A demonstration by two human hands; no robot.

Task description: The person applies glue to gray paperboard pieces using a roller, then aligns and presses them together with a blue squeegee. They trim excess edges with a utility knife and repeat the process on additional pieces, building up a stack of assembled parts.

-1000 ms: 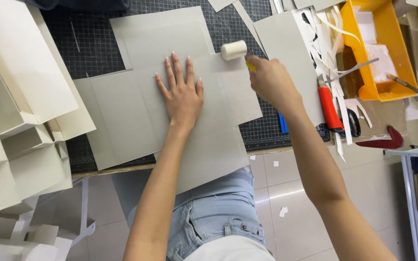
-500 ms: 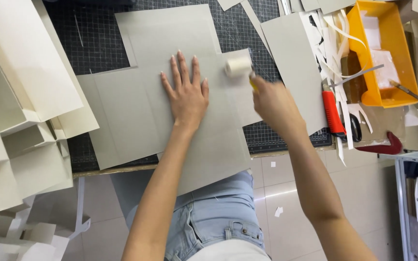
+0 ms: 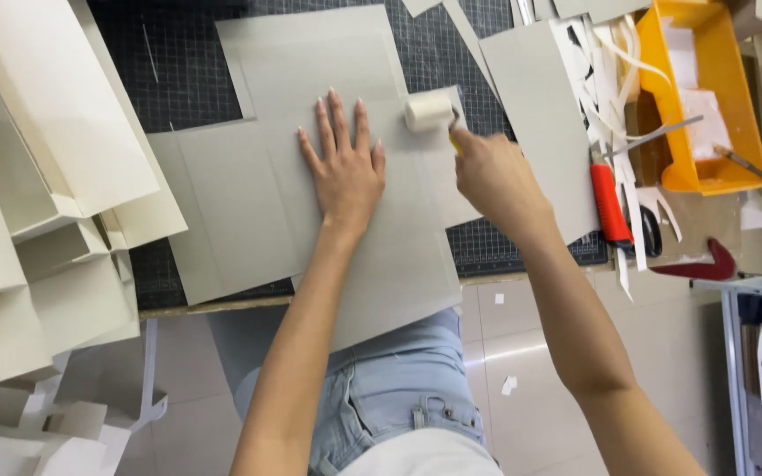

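right hand was closed around the handle of a small roller, its cream cylinder lying on the grey cardboard sheet just above the knuckles. left hand lay just left of that grip, flat, fingers spread, palm pressing the same sheet, holding nothing. the sheet ran under both hands and hung over the table's near edge toward the person's lap. beneath it was a dark cutting mat. another grey panel sat just right of the roller. further right lay a red-handled cutter among white paper strips, then a yellow tray. far left of the hands stood stacked cream boards.
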